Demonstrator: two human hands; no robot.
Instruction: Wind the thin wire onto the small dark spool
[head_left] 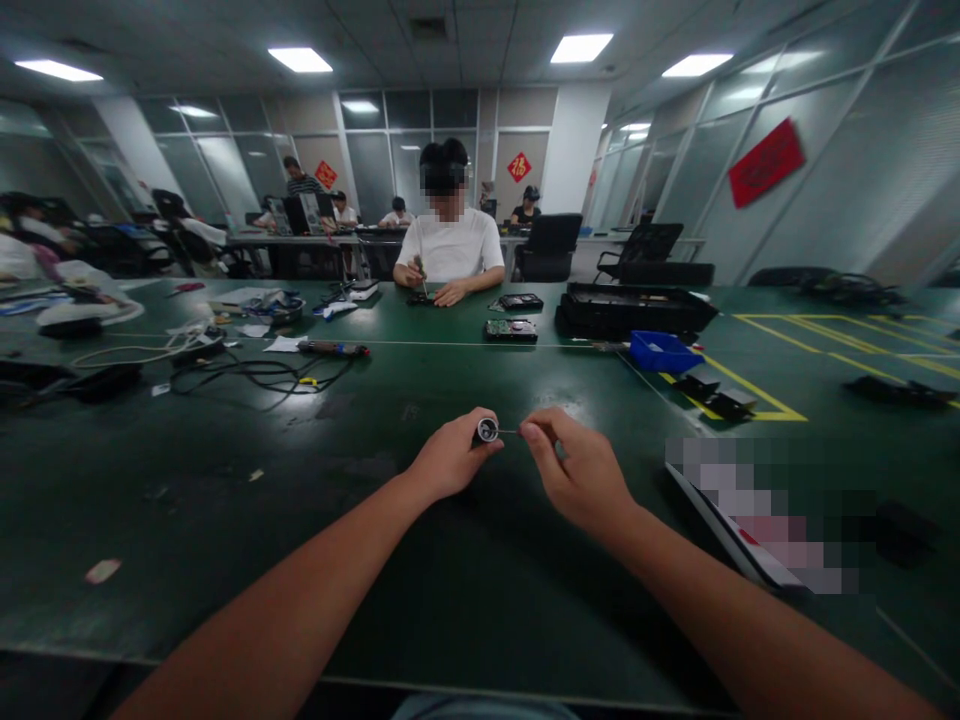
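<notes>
Over the middle of the green table, my left hand is wrapped round a short dark cylinder with a silver-rimmed round end that faces me. Its inside looks dark with some grey parts; the rest is hidden in my fingers. From the right, my right hand pinches a thin metal rod between thumb and forefinger. The rod's other end reaches the cylinder's rim; whether it goes inside I cannot tell. Both hands are held close together, palms turned inward.
Ahead lie an opened hard drive, a long black case and a blue bin. At left are black cables and an electric screwdriver. A white box lies right. A person works opposite.
</notes>
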